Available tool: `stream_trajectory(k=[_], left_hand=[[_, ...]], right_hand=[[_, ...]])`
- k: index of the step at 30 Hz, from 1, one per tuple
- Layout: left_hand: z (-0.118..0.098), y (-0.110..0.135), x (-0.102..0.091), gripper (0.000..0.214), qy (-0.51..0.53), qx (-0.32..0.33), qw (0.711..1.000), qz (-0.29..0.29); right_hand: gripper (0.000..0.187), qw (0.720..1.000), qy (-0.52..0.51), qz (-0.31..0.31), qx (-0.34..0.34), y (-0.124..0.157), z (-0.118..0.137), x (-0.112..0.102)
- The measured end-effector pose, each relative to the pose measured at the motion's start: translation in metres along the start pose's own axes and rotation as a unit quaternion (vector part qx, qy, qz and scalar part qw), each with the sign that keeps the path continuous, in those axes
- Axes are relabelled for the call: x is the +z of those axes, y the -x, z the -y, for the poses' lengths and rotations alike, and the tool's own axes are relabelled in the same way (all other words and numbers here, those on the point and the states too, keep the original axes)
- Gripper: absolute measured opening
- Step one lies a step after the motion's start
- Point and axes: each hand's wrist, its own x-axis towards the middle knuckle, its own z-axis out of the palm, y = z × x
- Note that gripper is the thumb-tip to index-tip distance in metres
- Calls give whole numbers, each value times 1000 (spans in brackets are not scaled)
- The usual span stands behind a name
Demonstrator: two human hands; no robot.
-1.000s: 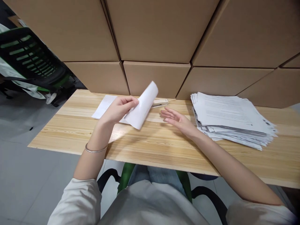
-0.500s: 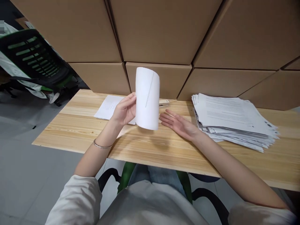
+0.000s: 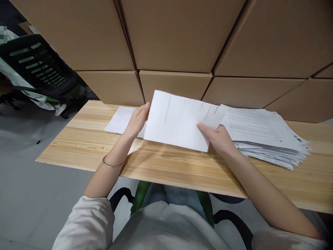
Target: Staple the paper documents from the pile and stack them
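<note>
A white sheet of paper (image 3: 179, 119) is held flat just above the wooden table (image 3: 169, 166), blank side up with faint print showing through. My left hand (image 3: 137, 119) grips its left edge, fingers closed round it. My right hand (image 3: 218, 139) pinches its lower right corner, thumb on top. A thick, loose stack of printed papers (image 3: 262, 135) lies on the table to the right of the sheet. Another single sheet (image 3: 119, 119) lies flat on the table behind my left hand. The stapler seen earlier is hidden behind the held sheet.
Large cardboard boxes (image 3: 179, 38) stand stacked against the table's far edge. A black and green office chair (image 3: 39, 66) is on the grey floor at the left. My lap and my own chair's armrests show below the table's near edge.
The sheet was curled upright in my left hand alone. Now it is spread out flat, and my right hand, which was open over the table, has closed on its right corner.
</note>
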Motion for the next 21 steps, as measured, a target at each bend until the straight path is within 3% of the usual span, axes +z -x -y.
stream_trajectory(k=[2, 4, 6, 8, 17, 21], left_hand=[[7, -2, 3, 51, -204, -25, 978, -16], [14, -2, 7, 63, -358, -59, 932, 12], [20, -1, 11, 74, -426, -81, 899, 58], [23, 0, 12, 76, -445, -81, 888, 88], [19, -7, 0, 54, -403, -78, 907, 93], [11, -6, -16, 25, -279, -29, 959, 50]], right_hand=[[34, 993, 103, -64, 4, 4, 7, -10], [37, 980, 177, -90, 0, 7, 11, -17], [38, 973, 211, -92, -11, 7, 11, -19], [38, 971, 221, -85, -13, 6, 8, -20], [34, 981, 179, -66, 34, -2, 5, -24], [30, 984, 156, -62, 52, -5, 1, -26]])
